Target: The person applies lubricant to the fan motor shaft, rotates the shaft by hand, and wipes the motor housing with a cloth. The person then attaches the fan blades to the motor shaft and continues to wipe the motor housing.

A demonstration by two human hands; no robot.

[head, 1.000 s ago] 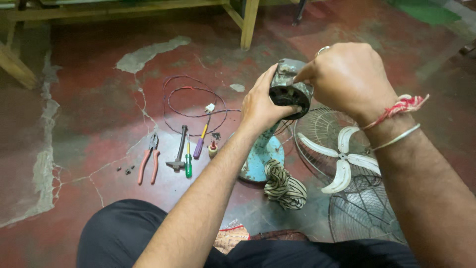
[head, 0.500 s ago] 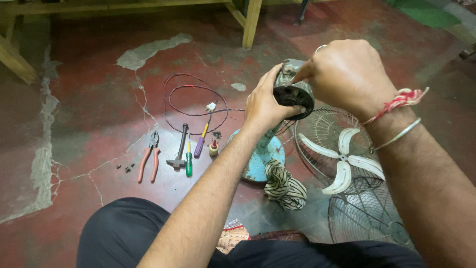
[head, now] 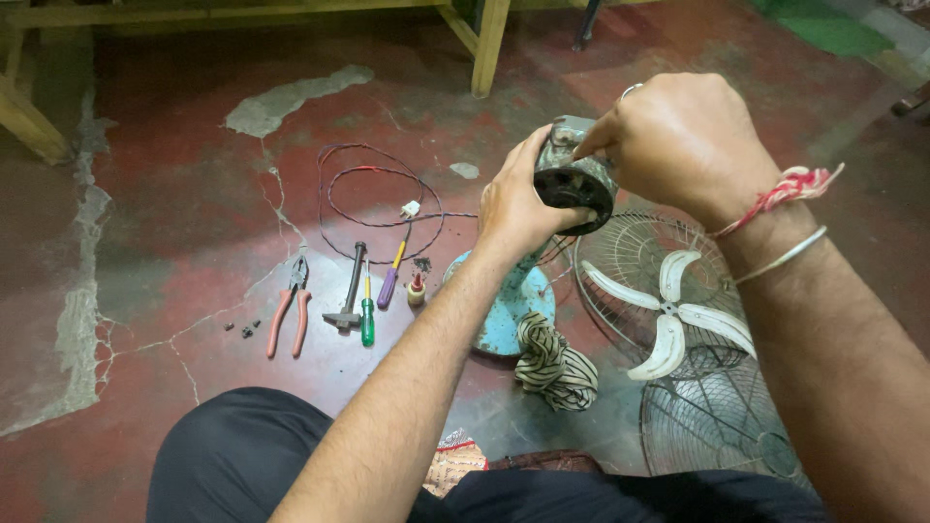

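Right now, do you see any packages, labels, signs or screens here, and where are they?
None in view: the motor in both hands and the tools on the floor show no label, package, sign or screen.

A grimy round fan motor (head: 573, 174), dark and greyish, is sitting raised above the red floor, right of centre, its dark face tilting nearward.
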